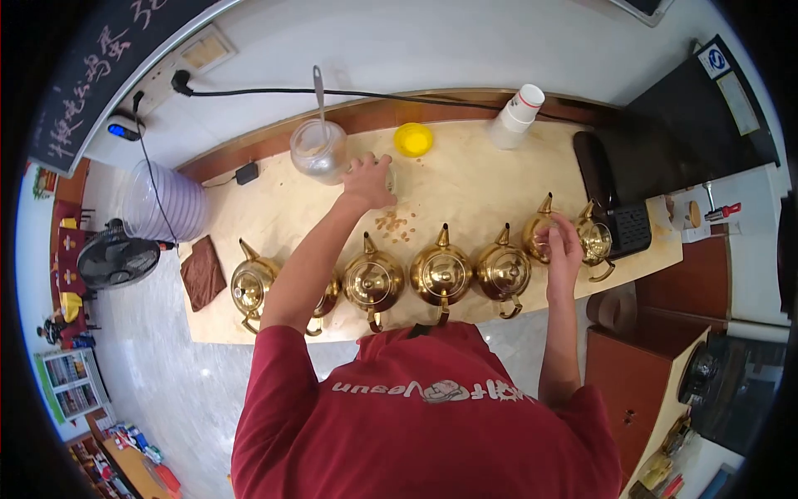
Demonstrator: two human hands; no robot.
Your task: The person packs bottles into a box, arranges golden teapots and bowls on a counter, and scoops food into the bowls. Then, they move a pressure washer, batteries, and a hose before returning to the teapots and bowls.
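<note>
My left hand curls around a small cup beside the jar; my right hand pinches a teapot lid. I risk toppling the jar.

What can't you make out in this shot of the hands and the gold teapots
Head view:
- Second teapot from the left: mostly hidden by the person's left forearm.
- What the left hand touches beside the glass jar: covered by the hand.
- Teapot lid under the right hand: hidden by fingers.
- Scattered bits: too small to identify.
</note>
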